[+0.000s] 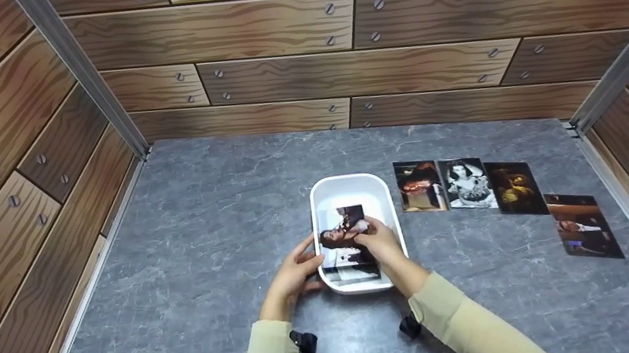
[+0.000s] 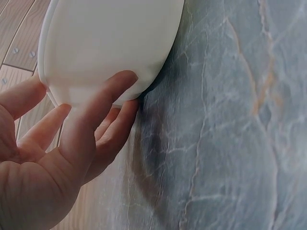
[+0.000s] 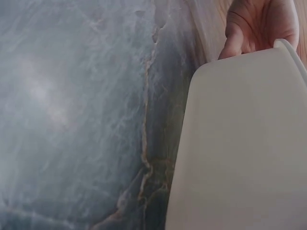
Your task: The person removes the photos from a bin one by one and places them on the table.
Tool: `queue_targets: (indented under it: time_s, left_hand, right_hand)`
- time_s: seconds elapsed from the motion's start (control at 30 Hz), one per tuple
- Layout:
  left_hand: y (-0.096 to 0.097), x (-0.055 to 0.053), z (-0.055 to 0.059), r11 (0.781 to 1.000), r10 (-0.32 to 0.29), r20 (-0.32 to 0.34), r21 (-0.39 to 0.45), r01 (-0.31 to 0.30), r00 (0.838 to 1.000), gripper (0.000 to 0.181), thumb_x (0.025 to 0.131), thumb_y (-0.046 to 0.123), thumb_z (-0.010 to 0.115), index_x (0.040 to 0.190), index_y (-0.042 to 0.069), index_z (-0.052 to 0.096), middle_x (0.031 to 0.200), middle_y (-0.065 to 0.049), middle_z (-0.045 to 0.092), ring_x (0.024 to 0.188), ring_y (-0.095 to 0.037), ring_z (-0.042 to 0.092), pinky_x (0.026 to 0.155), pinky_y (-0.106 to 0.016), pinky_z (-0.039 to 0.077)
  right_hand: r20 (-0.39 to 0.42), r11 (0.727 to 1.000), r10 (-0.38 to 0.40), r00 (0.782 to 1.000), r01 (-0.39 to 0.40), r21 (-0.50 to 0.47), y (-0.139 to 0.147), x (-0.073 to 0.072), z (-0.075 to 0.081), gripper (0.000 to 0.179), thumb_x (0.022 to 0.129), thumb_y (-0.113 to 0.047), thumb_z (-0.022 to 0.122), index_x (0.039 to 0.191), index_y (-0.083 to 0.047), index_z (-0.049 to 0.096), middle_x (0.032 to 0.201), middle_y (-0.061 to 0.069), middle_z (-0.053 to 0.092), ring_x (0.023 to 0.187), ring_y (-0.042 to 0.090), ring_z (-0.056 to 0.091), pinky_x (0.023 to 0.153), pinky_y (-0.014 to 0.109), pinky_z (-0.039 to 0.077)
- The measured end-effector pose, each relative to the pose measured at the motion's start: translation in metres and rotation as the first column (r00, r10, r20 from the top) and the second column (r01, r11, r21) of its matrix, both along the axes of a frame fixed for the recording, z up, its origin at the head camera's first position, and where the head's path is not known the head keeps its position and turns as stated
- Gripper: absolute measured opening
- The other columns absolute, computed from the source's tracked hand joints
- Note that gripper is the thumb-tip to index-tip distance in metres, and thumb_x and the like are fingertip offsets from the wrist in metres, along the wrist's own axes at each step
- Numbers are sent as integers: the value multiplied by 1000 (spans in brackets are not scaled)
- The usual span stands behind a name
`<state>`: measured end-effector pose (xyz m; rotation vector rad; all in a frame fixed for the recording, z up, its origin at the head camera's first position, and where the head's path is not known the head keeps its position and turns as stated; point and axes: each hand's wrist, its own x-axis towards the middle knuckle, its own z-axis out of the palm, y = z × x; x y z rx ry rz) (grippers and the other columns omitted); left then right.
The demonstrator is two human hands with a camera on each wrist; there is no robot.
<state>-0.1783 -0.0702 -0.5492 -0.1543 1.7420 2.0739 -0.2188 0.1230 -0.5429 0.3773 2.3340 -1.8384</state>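
In the head view a white plastic tub (image 1: 351, 189) stands mid-table, its long side running away from me. My left hand (image 1: 293, 275) grips its near left side, with the thumb at the rim and other fingers low on the outer wall. The left wrist view shows fingertips (image 2: 127, 76) against the tub's wall (image 2: 115, 38). My right hand (image 1: 383, 242) reaches inside the tub and pinches the right edge of a photo print (image 1: 344, 235) of a dark-haired person. More glossy prints (image 1: 357, 273) show beneath it. The right wrist view catches the tub's outer wall (image 3: 240, 143) and my left hand.
Right of the tub, three photo prints lie side by side, the black-and-white one (image 1: 462, 187) in the middle. Another print (image 1: 582, 224) lies farther right and nearer. Wood-pattern walls (image 1: 281, 80) enclose the grey marbled table (image 1: 207, 211) at the back and sides.
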Motion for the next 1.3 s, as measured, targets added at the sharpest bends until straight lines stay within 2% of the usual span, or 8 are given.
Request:
queue_targets:
  time_s: [0.17,0.33,0.43,0.6,0.7,0.83,1.07,1.3]
  left_hand:
    - [0,0,0,1000,1,0,-15,-1,1000,63,95,11,59,152,10,30,138,-30,45,97,-23,61,73,-42,61]
    - [-2,1,-1,1000,5,-11,-18,-5,1000,63,95,10,58,152,9,30,139,-31,43,98,-25,61,72,-41,61]
    - [-2,2,-1,1000,11,-6,-17,-12,1000,64,94,11,59,151,9,30,137,-30,44,96,-23,61,70,-40,62]
    - [-1,2,-1,1000,16,10,-15,-16,1000,65,94,11,60,152,10,30,137,-28,46,95,-21,61,66,-36,61]
    - [-1,2,1,1000,18,15,-20,-18,1000,64,95,11,59,152,11,30,139,-29,45,96,-22,62,66,-36,61]
    - [-1,1,1,1000,19,26,-16,-19,999,63,96,10,58,152,11,30,139,-29,45,101,-27,63,68,-38,62]
    - [1,0,0,1000,27,47,4,-27,999,63,96,9,58,152,12,31,138,-28,46,105,-30,63,71,-40,62]
    - [1,-1,0,1000,27,26,-14,-26,999,62,95,9,58,151,12,32,139,-29,45,103,-30,63,68,-38,62]
  right_hand:
    - [-72,994,-18,997,26,109,-1,4,2,65,76,4,63,139,3,46,121,27,56,101,30,58,83,32,54]
    - [-60,999,-7,998,10,43,-1,7,4,67,77,9,63,140,-4,45,109,22,55,89,23,56,67,22,50]
    - [-125,997,-35,992,26,-67,5,11,4,65,77,11,63,137,-7,48,99,18,52,80,19,53,64,22,51]
    - [-189,979,-89,978,51,-198,30,23,20,66,78,15,61,139,-4,44,101,18,51,81,16,53,69,21,52]
    - [-146,969,-134,980,98,-227,51,32,34,71,80,18,57,145,1,34,116,20,48,91,13,50,76,19,50]
    - [-116,957,-181,977,148,-249,84,43,41,73,83,15,56,148,-1,29,119,11,45,91,5,49,78,15,49]
    - [-63,933,-231,971,203,-296,140,59,26,74,83,16,55,149,-6,28,92,-11,59,85,2,57,75,17,54]
    - [10,955,-212,977,210,-210,175,71,0,68,85,14,58,144,-14,37,84,-16,57,80,-2,54,71,13,51]
